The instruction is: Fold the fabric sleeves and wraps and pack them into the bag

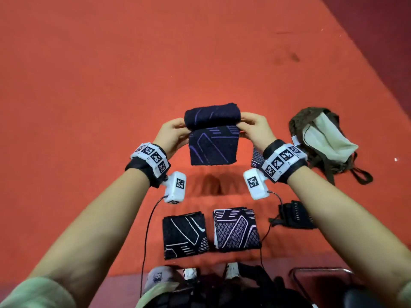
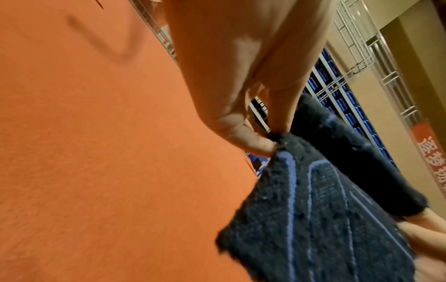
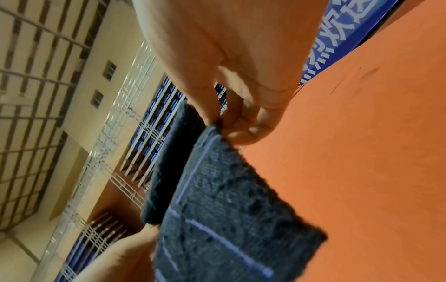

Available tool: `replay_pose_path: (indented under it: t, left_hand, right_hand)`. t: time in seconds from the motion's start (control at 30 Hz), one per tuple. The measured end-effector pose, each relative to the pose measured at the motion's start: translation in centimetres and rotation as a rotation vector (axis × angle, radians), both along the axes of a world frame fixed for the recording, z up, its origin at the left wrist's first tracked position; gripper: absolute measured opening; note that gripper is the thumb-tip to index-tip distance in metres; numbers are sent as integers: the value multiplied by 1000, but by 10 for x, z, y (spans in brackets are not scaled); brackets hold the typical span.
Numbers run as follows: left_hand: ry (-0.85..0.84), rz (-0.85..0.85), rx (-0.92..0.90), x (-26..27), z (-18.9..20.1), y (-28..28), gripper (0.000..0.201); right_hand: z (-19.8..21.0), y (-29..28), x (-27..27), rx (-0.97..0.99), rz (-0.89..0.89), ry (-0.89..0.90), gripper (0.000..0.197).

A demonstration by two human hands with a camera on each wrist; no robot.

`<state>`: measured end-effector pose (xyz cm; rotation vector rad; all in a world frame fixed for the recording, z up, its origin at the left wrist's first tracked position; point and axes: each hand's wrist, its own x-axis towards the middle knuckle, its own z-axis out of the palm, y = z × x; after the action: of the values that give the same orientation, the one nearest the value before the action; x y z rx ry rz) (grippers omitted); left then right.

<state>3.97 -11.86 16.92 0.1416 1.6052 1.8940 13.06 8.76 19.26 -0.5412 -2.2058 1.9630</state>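
A big red carpet (image 1: 155, 63) covers the floor. Rows of blue seats (image 2: 350, 106) stand behind a white railing (image 3: 125, 106).

Count: 4 patterned sleeves, namely 1 held up at 12 o'clock (image 1: 212, 138), 2 folded at 6 (image 1: 185, 235) (image 1: 236, 228), 1 partly hidden at 3 (image 1: 257, 157). 1 bag (image 1: 320, 138), 1 black ribbed wrap (image 1: 294, 215).

Even, warm indoor light on the head view, sharp at centre. A soft shadow lies on the floor (image 1: 209, 183) just below the sleeve (image 1: 212, 138), so light falls from above. Forearms bulge at the edges, wide-angle stretch. Both wrist views are soft, the sleeve (image 2: 321, 219) fuzzy up close.
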Motion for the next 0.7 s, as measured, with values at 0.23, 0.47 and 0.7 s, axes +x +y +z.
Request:
replay_pose_path:
  t: [0.23, 0.47, 0.7]
  left_hand:
    - [103, -123, -57, 22, 38, 21, 32]
    - [123, -158, -127, 43, 49, 43, 31]
    - [271, -150, -213, 63, 44, 66, 25]
  right_hand:
    - [31, 33, 39, 22, 140, 18, 48]
    - [41, 57, 63, 107, 178, -63, 46]
    - [41, 63, 72, 75, 124, -2, 16]
